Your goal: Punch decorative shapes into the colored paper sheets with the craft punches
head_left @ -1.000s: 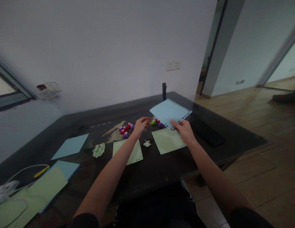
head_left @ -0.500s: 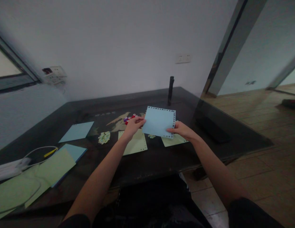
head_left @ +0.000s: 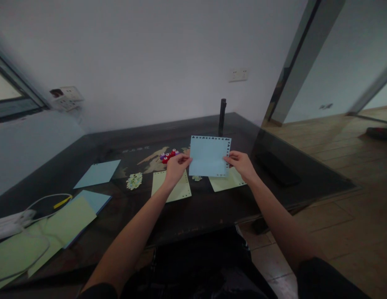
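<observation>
A light blue sheet of paper (head_left: 208,155) is held up above the dark table, with small punched shapes along its top edge, right edge and part of the bottom. My left hand (head_left: 177,166) pinches its left edge. At the right edge, my right hand (head_left: 241,163) grips it between thumb and fingers. Beneath it lie a pale yellow-green sheet (head_left: 171,189) with punched edges and another yellow-green sheet (head_left: 226,182), partly covered. Red and purple craft punches (head_left: 169,155) with round white tops stand just beyond my left hand.
Paper cut-outs lie in a small pile (head_left: 134,181), with a blue sheet (head_left: 98,173) behind. Green and blue sheets (head_left: 68,220), a white cable and a power strip (head_left: 12,224) occupy the left. A black upright object (head_left: 222,116) stands at the back; a dark flat object (head_left: 278,168) lies right.
The blue sheet has turned to sit nearly level and tilts up more toward me. My right hand has shifted up along its right edge. The left hand still pinches the left edge.
</observation>
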Demonstrator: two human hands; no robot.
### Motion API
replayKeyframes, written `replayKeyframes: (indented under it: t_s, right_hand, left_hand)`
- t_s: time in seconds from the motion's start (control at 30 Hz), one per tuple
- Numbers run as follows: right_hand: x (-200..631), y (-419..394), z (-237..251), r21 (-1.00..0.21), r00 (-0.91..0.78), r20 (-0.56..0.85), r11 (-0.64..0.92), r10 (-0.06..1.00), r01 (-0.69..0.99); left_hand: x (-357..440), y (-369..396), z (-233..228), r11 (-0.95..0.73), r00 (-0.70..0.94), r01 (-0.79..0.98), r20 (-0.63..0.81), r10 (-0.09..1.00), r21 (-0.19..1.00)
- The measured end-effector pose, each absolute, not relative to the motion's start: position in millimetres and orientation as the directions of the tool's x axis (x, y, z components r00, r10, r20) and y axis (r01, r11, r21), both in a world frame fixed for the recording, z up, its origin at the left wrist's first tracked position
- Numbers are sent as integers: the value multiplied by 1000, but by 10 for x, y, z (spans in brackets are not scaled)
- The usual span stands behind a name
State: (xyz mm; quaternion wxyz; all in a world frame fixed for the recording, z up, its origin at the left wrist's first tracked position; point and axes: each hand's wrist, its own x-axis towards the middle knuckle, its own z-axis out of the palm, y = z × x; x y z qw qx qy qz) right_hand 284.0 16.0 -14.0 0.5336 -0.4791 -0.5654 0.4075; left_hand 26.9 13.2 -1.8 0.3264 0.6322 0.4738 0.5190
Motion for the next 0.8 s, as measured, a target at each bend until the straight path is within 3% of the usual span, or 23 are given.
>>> replayKeyframes:
  t_s: [0.17,0.3,0.63,0.8]
  right_hand:
    - [2908,143,-58,-952,98,287,272,953,140]
    - [3064,155,29,-939,123,307,279,944,203]
    - [3486,113,-266,-931,65,121,90,991,354]
    - [3536,149,-377,-870,53,133,91,990,484]
  left_hand:
    - [420,56,78,-354,-9,220,365,931,909]
    - [578,21,152,-349,44,306,353,934,886]
    - [947,-69,-134,-318,252,625,201,947,713]
    - [972,-85,-196,-313,273,679,167,947,664]
